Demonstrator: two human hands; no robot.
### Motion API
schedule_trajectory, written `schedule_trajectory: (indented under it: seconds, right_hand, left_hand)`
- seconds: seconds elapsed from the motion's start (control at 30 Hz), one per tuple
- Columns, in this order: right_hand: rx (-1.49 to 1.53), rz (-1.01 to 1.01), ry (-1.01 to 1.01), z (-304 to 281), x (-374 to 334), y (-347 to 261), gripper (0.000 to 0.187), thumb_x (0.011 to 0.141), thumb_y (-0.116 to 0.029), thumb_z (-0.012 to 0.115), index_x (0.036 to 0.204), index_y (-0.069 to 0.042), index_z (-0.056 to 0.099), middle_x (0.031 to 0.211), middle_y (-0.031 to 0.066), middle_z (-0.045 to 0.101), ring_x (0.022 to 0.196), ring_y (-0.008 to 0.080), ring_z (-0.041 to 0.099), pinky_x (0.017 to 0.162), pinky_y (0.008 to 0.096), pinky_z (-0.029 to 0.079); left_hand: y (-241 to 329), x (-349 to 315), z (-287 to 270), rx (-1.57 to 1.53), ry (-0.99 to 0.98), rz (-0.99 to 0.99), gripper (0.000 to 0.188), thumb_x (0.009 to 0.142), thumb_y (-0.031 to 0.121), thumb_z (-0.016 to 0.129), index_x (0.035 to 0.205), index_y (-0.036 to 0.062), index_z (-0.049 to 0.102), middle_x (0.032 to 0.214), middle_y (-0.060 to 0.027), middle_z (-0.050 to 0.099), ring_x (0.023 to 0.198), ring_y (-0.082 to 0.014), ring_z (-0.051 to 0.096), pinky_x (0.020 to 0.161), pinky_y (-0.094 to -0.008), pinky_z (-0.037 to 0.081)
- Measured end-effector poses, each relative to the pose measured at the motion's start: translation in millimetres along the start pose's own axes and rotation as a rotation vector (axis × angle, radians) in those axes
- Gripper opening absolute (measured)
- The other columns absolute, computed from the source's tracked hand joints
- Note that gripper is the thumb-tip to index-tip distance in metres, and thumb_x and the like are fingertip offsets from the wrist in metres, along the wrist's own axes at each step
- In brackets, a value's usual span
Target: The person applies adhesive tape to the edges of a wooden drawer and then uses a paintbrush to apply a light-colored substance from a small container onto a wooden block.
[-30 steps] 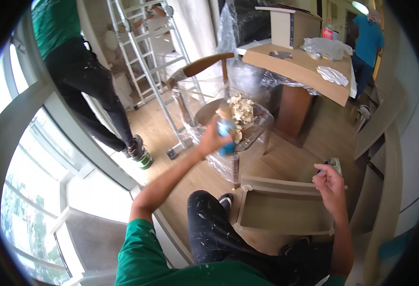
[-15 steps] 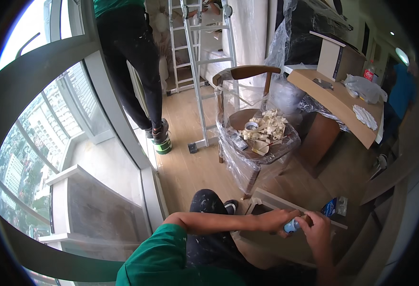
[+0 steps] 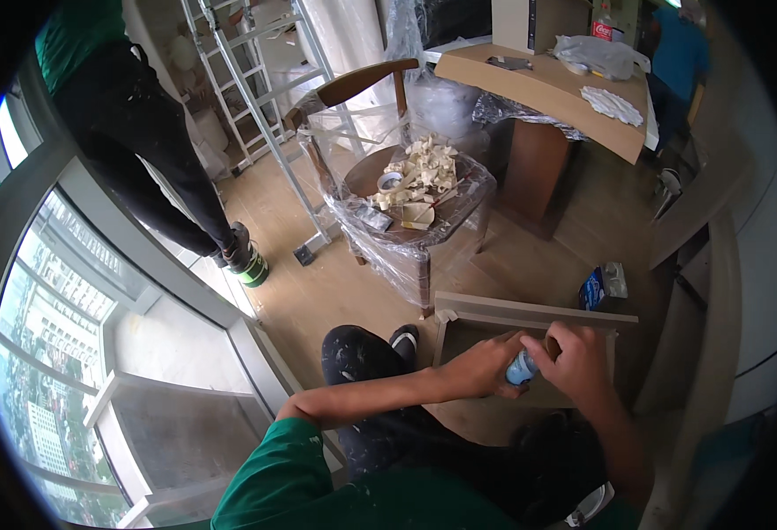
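Observation:
My left hand (image 3: pixel 484 369) is closed around a small blue cylindrical item (image 3: pixel 521 368), whose exact kind I cannot make out. From the other side my right hand (image 3: pixel 577 360) grips the upper end of it, thumb and fingers bent. Both hands meet over a shallow grey-brown wooden frame like a drawer (image 3: pixel 534 311), which lies on the floor by my bent knee (image 3: pixel 357 358).
Ahead stands a plastic-wrapped chair (image 3: pixel 424 243) heaped with crumpled tape strips (image 3: pixel 428 172) and a tape roll (image 3: pixel 389 182). Behind it are an aluminium stepladder (image 3: pixel 269 97) and a cardboard-covered table (image 3: pixel 530 88). A person (image 3: pixel 132 124) stands on a bucket (image 3: pixel 251 269) beside the window.
The view has swung right and tilted, so the chair, ladder and person sit farther left. Both hands keep hold of the blue item and appear slightly higher in view.

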State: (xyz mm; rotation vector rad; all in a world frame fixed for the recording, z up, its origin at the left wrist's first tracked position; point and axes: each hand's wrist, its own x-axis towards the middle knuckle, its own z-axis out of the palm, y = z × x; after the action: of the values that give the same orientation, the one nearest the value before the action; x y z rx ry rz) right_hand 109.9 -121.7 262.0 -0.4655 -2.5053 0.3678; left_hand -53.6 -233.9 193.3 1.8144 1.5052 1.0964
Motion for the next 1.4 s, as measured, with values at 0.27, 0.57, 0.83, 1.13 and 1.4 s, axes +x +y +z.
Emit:
schedule_trajectory:
  seconds: [0.27, 0.57, 0.83, 1.13, 1.4]
  right_hand:
    - [0.214, -0.248, 0.079, -14, -5, 5, 0.026, 0.084, -0.024, 0.078, 0.074, -0.004, 0.065, 0.059, 0.0084, 0.057, 0.054, 0.0276, 0.06, 0.052, 0.0391, 0.048]
    - [0.495, -0.377, -0.274, -71, -16, -21, 0.032, 0.092, -0.015, 0.077, 0.122, -0.007, 0.073, 0.115, 0.0093, 0.066, 0.103, 0.0253, 0.065, 0.088, 0.0377, 0.055]
    - [0.509, -0.159, -0.216, -90, -22, 7, 0.038, 0.092, -0.01, 0.075, 0.129, -0.008, 0.068, 0.132, 0.0093, 0.063, 0.117, 0.0293, 0.062, 0.099, 0.0413, 0.051]
    - [0.074, 0.39, 0.11, -56, -131, 101, 0.034, 0.084, 0.001, 0.076, 0.116, 0.001, 0.068, 0.12, 0.0167, 0.066, 0.109, 0.0347, 0.066, 0.095, 0.0406, 0.052]
    - [0.125, 0.529, 0.088, -27, -167, 121, 0.035, 0.085, 0.001, 0.074, 0.119, 0.001, 0.066, 0.116, 0.0184, 0.065, 0.103, 0.0344, 0.066, 0.092, 0.0427, 0.052]
  left_hand:
    - [34, -2, -18, -0.178, -0.256, -0.057, 0.056, 0.075, 0.019, 0.087, 0.117, 0.0006, 0.056, 0.104, -0.019, 0.069, 0.094, -0.0352, 0.07, 0.086, -0.0434, 0.055]
    - [18, -4, -32, -0.584, -0.771, -0.056, 0.065, 0.074, 0.006, 0.087, 0.134, 0.005, 0.061, 0.126, -0.0057, 0.067, 0.118, -0.0164, 0.061, 0.105, -0.0319, 0.048]
    - [4, -16, -71, -0.446, -0.452, -0.224, 0.064, 0.081, 0.009, 0.088, 0.136, 0.0074, 0.053, 0.115, -0.0038, 0.064, 0.111, -0.0151, 0.06, 0.1, -0.0334, 0.049]
    - [-96, -20, -174, 0.266, 0.347, -0.058, 0.066, 0.08, 0.017, 0.089, 0.136, 0.0032, 0.057, 0.112, -0.0112, 0.066, 0.103, -0.0231, 0.064, 0.095, -0.0393, 0.051]
    - [-180, -21, -247, 0.726, 0.481, -0.206, 0.066, 0.079, 0.017, 0.086, 0.136, 0.0067, 0.056, 0.129, -0.0208, 0.061, 0.118, -0.0448, 0.06, 0.097, -0.049, 0.052]
